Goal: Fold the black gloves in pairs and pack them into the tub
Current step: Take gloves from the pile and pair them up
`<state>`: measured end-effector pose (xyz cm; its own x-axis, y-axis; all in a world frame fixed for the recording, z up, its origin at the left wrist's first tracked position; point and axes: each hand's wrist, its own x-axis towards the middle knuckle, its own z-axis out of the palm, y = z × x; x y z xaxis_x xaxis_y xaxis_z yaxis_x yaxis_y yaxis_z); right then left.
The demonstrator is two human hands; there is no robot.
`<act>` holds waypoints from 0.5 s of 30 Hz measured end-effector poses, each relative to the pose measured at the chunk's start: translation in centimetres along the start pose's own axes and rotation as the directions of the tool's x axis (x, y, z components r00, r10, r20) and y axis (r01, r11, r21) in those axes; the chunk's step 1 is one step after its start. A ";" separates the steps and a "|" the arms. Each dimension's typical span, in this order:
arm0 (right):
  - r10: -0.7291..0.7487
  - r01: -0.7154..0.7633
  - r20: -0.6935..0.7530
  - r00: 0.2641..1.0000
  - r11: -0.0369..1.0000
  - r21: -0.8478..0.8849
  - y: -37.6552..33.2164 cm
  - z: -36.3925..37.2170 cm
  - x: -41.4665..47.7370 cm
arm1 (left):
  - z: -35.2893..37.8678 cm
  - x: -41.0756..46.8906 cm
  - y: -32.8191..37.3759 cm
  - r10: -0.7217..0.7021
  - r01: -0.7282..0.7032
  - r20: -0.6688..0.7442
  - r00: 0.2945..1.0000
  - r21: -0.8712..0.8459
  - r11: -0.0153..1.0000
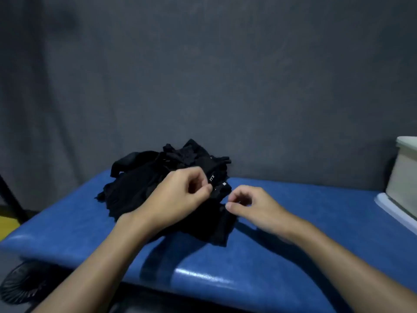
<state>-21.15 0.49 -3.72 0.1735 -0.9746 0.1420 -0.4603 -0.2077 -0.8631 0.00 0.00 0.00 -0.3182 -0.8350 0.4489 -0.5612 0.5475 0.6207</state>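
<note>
A heap of black gloves [144,177] lies on the blue padded bench [293,222], near its back edge. My left hand [178,195] is over the front of the heap, thumb and fingers pinching the edge of one black glove [220,192] with small white tags. My right hand [250,206] is just to the right, its thumb and curled fingers pinching the same glove's near edge. A pale tub [404,179] stands at the far right of the bench, cut off by the frame edge.
A dark grey wall [203,75] rises directly behind the bench. A flat pale lid or tray [392,211] lies under the tub. Below the bench's left front corner sits a round black object [22,283]. Bare blue padding stretches between the heap and the tub.
</note>
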 end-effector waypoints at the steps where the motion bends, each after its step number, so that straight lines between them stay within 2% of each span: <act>1: 0.002 -0.002 0.001 1.000 1.000 -0.004 0.3 0.3 -0.2 | 0.1 -0.6 -0.3 0.021 -0.022 0.009 1.000 0.063 0.998; 3: 0.018 -0.018 0.009 1.000 0.999 -0.036 0.8 0.7 -0.4 | 0.4 -1.7 -0.9 0.066 -0.077 0.054 0.996 0.258 0.963; 6: 0.044 -0.043 0.024 0.999 0.998 -0.044 1.1 1.5 -1.0 | 1.0 -3.1 -1.5 0.017 -0.088 0.168 0.986 0.426 0.900; 12: 0.083 -0.088 -0.068 0.994 0.993 -0.077 1.0 1.4 -1.8 | 1.0 -3.5 -1.2 0.010 -0.112 0.205 0.979 0.491 0.864; 15: 0.078 -0.083 -0.115 0.990 0.996 -0.041 1.0 1.0 -2.6 | 1.1 -3.5 -0.9 -0.006 -0.110 0.216 0.976 0.520 0.847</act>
<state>-21.20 2.86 -5.39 0.0360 -0.9910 0.1290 -0.5085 -0.1293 -0.8513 0.73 2.35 -2.83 -0.4725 -0.8301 0.2959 -0.8375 0.5275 0.1424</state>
